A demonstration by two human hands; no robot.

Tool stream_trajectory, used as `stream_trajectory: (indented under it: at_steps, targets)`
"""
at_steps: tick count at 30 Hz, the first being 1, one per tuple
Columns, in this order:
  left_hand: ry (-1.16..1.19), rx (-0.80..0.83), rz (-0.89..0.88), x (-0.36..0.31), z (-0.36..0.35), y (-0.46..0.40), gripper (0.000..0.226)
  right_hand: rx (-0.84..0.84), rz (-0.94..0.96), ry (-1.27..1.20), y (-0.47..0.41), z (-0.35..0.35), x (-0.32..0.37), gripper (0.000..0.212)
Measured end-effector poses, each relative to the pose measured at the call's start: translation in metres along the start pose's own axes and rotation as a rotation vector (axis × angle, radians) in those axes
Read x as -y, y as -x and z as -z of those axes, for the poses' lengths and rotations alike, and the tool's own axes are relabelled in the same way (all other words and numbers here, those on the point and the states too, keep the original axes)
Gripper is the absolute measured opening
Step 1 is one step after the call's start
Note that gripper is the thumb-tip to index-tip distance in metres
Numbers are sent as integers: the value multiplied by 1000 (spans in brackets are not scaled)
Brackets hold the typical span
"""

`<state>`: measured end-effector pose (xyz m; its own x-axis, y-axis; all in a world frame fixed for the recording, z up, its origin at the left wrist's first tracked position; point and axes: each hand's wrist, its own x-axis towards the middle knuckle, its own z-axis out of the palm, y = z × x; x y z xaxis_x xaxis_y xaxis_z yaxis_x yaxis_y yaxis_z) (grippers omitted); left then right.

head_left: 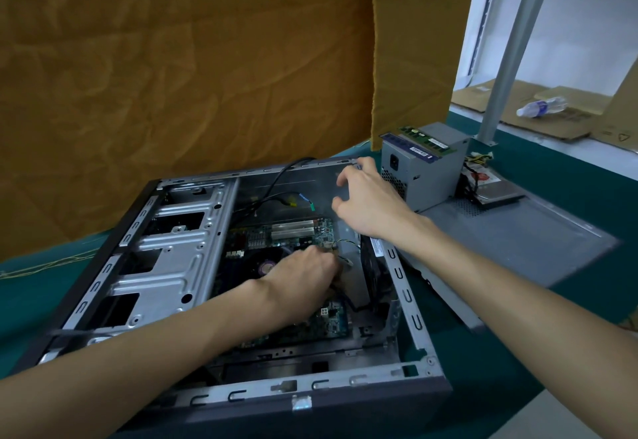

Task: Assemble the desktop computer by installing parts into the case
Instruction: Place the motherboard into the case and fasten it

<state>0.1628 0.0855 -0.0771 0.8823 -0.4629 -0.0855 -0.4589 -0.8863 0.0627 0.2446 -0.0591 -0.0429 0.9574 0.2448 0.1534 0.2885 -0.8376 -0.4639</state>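
1. The computer case (241,400) lies open on its side on the green table (569,197), its open face up toward the camera.
2. Left hand (300,279) is deep inside the case, fingers curled down over the circuit board (303,235) near its right edge; the fingertips are hidden, so I cannot tell whether it grips anything.
3. Right hand (366,200) hangs above the case's far right corner, fingers spread loosely and holding nothing, fingertips near the top rim.
4. A black cable (286,171) loops over the far rim into the case, with thinner coloured wires (300,198) lying just beside it above the board.
5. The metal drive cage (165,248) fills the left half of the case.
6. The power supply (424,165) stands just beside the case at its far right, with memory sticks (426,140) lying on top.
7. The case's side panel (511,241) lies flat to the right, a hard drive (497,190) resting at its far end.
8. A plastic bottle (542,107) lies on cardboard well behind.
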Motion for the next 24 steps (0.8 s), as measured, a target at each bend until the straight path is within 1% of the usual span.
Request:
stream_trajectory:
  at_steps: [1,2,3,5,6,7,8,9,11,13,14,16,17,18,19,21,22,23,24]
  targets:
    - [15,-7,6,1,5,-1,11,0,0,2,0,0,0,36]
    - [22,-14,23,2,8,-1,18,1,1,4,0,0,1,36]
    - [2,-14,48,2,10,0,31,2,2,5,0,0,1,36]
    - [-131,-23,106,3,13,1,52,2,1,7,0,0,1,37]
    - [-204,-32,126,4,14,0,56,4,0,7,0,0,1,37]
    - [-248,-42,126,5,15,0,51,6,-1,6,0,0,1,37]
    - [-231,-39,114,6,16,0,41,9,-2,5,0,0,1,37]
    - [-166,-23,103,8,17,0,32,11,-4,5,0,0,1,36]
    - [-21,28,68,11,18,-2,24,12,-7,6,1,1,1,36]
    - [115,90,36,11,21,-3,7,13,-7,5,1,2,2,35]
    - [157,127,23,11,24,-3,10,14,-7,4,1,2,2,35]
    - [243,225,49,12,31,-5,42,11,-9,5,1,2,2,35]
    - [297,251,82,12,34,-7,51,11,-10,6,1,2,2,36]
    - [373,257,114,10,35,-9,52,12,-13,7,1,2,3,36]
    - [476,230,153,8,36,-11,46,13,-15,5,2,2,3,36]
    - [695,105,258,3,34,-13,29,12,-17,-3,1,2,3,36]
    - [776,44,287,0,32,-14,26,10,-16,-12,2,2,2,36]
    - [820,-26,282,-1,28,-14,22,7,-14,-25,2,2,2,36]
    - [844,-90,266,-1,25,-13,12,3,-12,-44,2,2,2,36]
